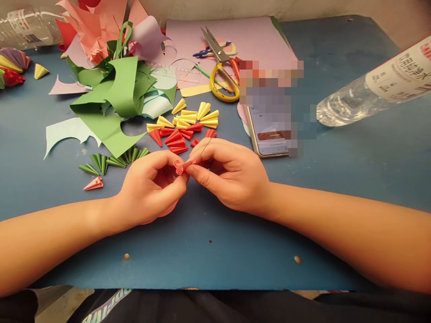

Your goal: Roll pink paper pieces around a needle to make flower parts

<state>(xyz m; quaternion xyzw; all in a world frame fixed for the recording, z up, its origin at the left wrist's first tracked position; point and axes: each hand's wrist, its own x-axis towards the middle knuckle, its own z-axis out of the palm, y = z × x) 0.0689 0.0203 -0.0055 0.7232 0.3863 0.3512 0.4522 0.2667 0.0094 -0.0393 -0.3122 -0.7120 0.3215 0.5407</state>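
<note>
Between my two hands, over the near part of the blue table, is a small pink rolled paper cone with curled ends facing left. My left hand is closed, its fingertips pinching the cone's curled side. The thumb and forefinger of my right hand pinch its narrow end. A thin dark line, perhaps a needle or thread, sticks up by the right fingers. Just beyond lie several red paper cones and yellow paper cones. Green paper cones and a pink cone rest left of my left hand.
Green paper scraps pile up at the back left beside a clear bottle. Yellow-handled scissors lie on purple paper sheets. A phone and a water bottle are to the right. Finished-looking cone clusters sit far left.
</note>
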